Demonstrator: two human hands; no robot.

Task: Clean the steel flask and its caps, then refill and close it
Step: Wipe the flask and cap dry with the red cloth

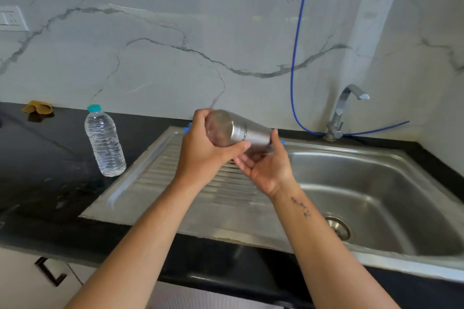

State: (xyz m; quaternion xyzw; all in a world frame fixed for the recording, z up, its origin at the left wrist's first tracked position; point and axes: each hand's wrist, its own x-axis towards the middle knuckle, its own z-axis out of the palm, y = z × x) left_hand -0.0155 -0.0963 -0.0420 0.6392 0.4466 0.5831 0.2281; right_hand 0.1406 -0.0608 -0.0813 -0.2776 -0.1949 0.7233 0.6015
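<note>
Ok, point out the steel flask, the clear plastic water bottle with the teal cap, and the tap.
Steel flask (247,133): head view, on its brushed metal side between the hands.
Clear plastic water bottle with the teal cap (105,143): head view, on its ribbed body.
Chrome tap (342,105): head view, on its curved neck.

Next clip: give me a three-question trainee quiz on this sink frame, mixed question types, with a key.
1. True or false: the steel flask is standing upright in the sink basin.
2. Multiple choice: where is the plastic water bottle? A) on the dark counter left of the drainboard; B) inside the basin; C) under the tap.
3. Short answer: which hand grips the flask's base end?

Key
1. False: it is held roughly sideways in the air above the drainboard.
2. A
3. The left hand; the right hand supports the other end from below, fingers largely straight.
</note>
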